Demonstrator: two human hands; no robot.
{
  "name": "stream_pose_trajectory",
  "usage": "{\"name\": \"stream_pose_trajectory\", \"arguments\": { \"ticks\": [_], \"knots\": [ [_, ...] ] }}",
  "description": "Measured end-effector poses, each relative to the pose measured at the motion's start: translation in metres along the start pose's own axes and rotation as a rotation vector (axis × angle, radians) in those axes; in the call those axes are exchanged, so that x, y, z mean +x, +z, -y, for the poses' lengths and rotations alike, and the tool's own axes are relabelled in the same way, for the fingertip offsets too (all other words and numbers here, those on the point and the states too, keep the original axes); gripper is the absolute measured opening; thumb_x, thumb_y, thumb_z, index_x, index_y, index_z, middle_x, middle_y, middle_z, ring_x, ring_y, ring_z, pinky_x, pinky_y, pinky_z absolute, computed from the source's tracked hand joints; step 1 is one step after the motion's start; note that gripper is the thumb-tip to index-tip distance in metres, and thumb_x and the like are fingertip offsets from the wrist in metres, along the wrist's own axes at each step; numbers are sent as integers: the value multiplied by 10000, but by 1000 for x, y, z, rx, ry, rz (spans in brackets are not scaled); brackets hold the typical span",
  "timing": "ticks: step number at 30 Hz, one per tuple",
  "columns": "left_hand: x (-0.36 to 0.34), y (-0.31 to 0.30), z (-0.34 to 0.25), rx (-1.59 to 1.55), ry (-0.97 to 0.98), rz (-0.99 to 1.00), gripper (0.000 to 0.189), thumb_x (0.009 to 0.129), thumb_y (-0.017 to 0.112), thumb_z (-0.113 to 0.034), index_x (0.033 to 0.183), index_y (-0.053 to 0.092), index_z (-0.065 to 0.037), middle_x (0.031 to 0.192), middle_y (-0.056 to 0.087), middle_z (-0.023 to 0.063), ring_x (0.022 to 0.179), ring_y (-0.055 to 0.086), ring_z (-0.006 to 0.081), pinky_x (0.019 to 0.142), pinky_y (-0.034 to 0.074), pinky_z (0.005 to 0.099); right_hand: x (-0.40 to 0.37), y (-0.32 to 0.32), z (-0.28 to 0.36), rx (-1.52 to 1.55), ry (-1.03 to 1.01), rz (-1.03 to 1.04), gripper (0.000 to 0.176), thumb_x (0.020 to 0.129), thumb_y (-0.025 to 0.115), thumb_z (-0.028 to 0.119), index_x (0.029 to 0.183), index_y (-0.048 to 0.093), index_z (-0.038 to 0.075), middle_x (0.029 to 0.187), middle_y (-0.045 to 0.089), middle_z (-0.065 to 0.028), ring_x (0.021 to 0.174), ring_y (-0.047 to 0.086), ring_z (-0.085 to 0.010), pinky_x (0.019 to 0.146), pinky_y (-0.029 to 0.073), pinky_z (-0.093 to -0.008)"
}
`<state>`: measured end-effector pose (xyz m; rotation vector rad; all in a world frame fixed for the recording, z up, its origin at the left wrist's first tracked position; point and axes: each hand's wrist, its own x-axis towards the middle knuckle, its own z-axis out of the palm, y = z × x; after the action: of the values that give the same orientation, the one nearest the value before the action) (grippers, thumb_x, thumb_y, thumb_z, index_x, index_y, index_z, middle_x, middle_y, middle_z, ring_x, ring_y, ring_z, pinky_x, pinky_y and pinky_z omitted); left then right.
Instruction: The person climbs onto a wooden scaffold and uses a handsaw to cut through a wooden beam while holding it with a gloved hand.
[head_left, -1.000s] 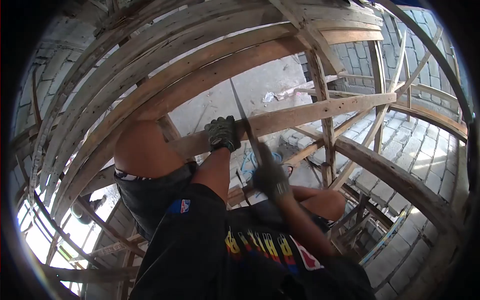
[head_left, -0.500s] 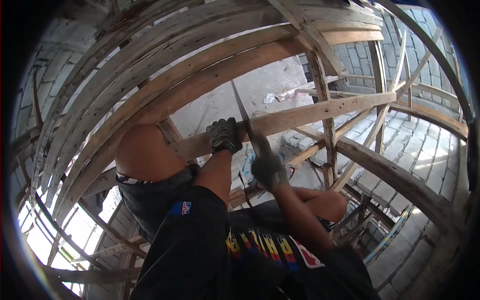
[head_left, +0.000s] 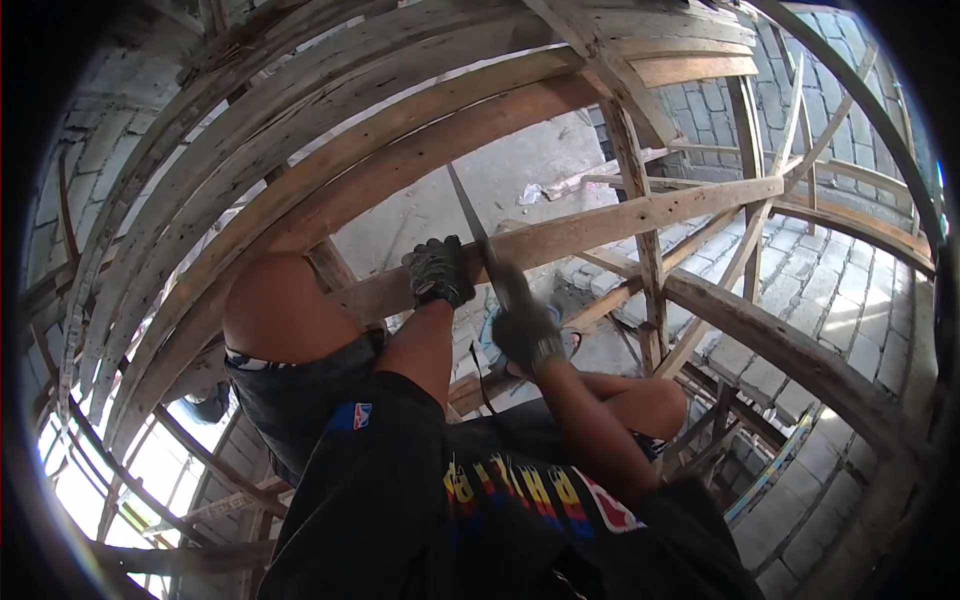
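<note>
A long wooden beam (head_left: 620, 220) runs across in front of me at knee height. My left hand (head_left: 438, 272), in a dark glove, is wrapped over this beam beside my knee. Just right of it, a handsaw (head_left: 468, 215) lies across the beam, its narrow blade tip pointing away from me. My right hand (head_left: 528, 335), also gloved and slightly blurred, is closed round the saw's handle on the near side of the beam. The handle is mostly hidden by the glove.
Several curved-looking planks (head_left: 400, 150) stretch across the upper left. An upright post (head_left: 640, 240) and a thick timber (head_left: 790, 335) stand to the right. Below are a concrete floor (head_left: 500, 165) and block walls (head_left: 840, 290). A sandalled foot (head_left: 565, 343) shows below the beam.
The whole view has shifted slightly, so the beam and both hands sit a little further left. The saw blade appears drawn back slightly. A dark shape now shows by the bright opening at lower left.
</note>
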<state>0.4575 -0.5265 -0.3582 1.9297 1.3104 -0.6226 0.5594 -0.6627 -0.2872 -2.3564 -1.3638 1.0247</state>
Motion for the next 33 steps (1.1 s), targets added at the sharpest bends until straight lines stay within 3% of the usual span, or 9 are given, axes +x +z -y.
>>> {"name": "stream_pose_trajectory", "arguments": {
  "ticks": [1, 8, 13, 16, 22, 25, 28, 30, 33],
  "knots": [
    [5, 4, -3, -18, 19, -6, 710, 641, 905, -320, 1277, 631, -170, 1240, 662, 136, 1186, 643, 358, 1016, 467, 549, 38, -10, 22, 17, 161, 183, 762, 865, 524, 112, 1591, 292, 105, 1398, 589, -280, 1071, 652, -520, 943, 510, -593],
    [-6, 5, 5, -1, 40, 13, 746, 635, 920, -361, 1283, 621, -146, 1244, 662, 152, 1197, 639, 373, 1013, 484, 546, -88, -69, 62, -13, 88, 177, 852, 838, 599, 74, 1618, 260, 124, 1287, 637, -320, 985, 686, -493, 847, 537, -565],
    [0, 0, 4, 21, 35, -5, 735, 627, 928, -371, 1257, 629, -136, 1226, 673, 165, 1196, 644, 369, 998, 499, 532, -50, -43, 31, 29, 315, 282, 779, 895, 556, 129, 1614, 258, 165, 1282, 629, -340, 1086, 649, -527, 907, 515, -595],
    [6, -11, -5, 14, 23, -4, 717, 629, 919, -339, 1255, 632, -141, 1210, 684, 158, 1190, 648, 365, 995, 500, 540, 57, 4, 33, 12, 172, 147, 803, 889, 550, 125, 1627, 236, 163, 1350, 610, -309, 1106, 651, -517, 924, 519, -580],
    [-1, 1, 4, 12, 55, -6, 780, 608, 933, -373, 1279, 606, -149, 1215, 669, 156, 1173, 647, 373, 996, 495, 554, -110, -34, 14, 90, 63, 93, 836, 878, 581, 69, 1643, 250, 142, 1245, 679, -288, 1005, 708, -468, 867, 562, -512],
    [1, 10, 4, 24, 52, -29, 775, 615, 928, -360, 1285, 599, -152, 1227, 663, 149, 1183, 642, 367, 999, 492, 551, -118, -78, 63, 27, 245, 215, 826, 886, 575, 73, 1641, 246, 138, 1219, 677, -305, 999, 711, -466, 857, 562, -530],
    [-2, 1, 4, 11, 23, 7, 751, 625, 923, -353, 1275, 606, -151, 1235, 660, 152, 1198, 634, 368, 1008, 485, 547, -17, -12, 10, 78, 192, 183, 792, 865, 543, 61, 1611, 301, 170, 1041, 694, -324, 981, 677, -511, 837, 532, -571],
    [1, -7, -3, -6, 35, 4, 739, 629, 920, -347, 1270, 610, -150, 1241, 658, 152, 1202, 631, 369, 1015, 480, 545, 53, 25, -12, 21, -85, -33, 780, 863, 541, 73, 1602, 316, 180, 1063, 685, -333, 974, 665, -526, 851, 523, -562],
    [-7, -5, -1, -12, 73, 1, 738, 626, 919, -348, 1267, 613, -149, 1247, 657, 151, 1197, 633, 369, 1022, 476, 546, 24, 7, 7, 23, 26, 22, 777, 861, 543, 74, 1599, 326, 179, 1142, 674, -339, 978, 665, -526, 857, 525, -565]
  ]
}}
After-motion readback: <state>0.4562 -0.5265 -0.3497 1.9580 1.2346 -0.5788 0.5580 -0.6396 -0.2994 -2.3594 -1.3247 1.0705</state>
